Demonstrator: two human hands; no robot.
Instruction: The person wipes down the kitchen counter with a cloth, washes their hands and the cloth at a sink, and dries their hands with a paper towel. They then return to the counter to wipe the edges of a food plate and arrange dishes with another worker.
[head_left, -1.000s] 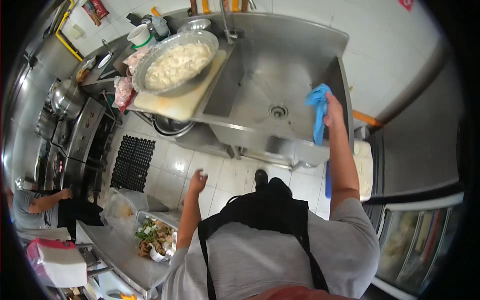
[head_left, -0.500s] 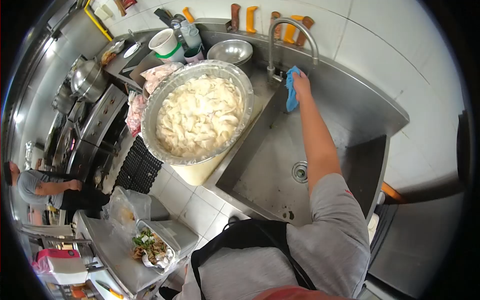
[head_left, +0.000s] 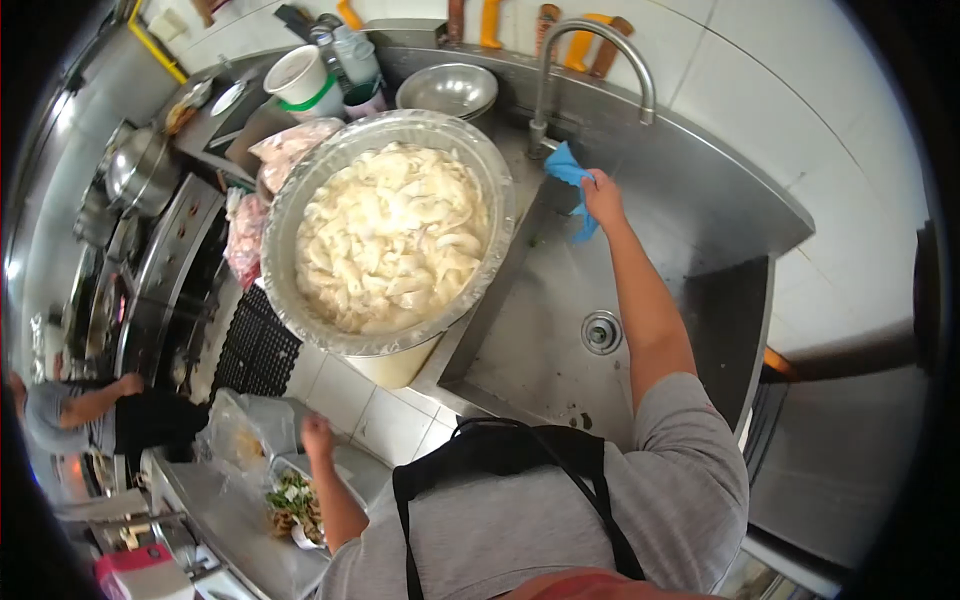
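My right hand [head_left: 603,198] is closed on a blue cloth [head_left: 566,166], which hangs loosely over the back left of the steel sink [head_left: 545,300], just below the base of the tap [head_left: 541,100]. Down at the lower left, my left hand [head_left: 317,436] is held in the air with its fingers curled in, and nothing shows in it. Beyond that hand stands a big tub [head_left: 390,370] lined with clear plastic, full of pale, wet pieces of food [head_left: 395,240].
Metal bowls [head_left: 447,90], a white bucket [head_left: 296,76] and bags of pinkish food [head_left: 245,238] stand around the tub. A waste bin [head_left: 365,470] with food scraps is near my left arm. Another person [head_left: 80,415] stands far left by the stoves.
My right hand has drawn the blue cloth slightly down and away from the tap, and the cloth spreads out more. My left hand has come into view above the bin.
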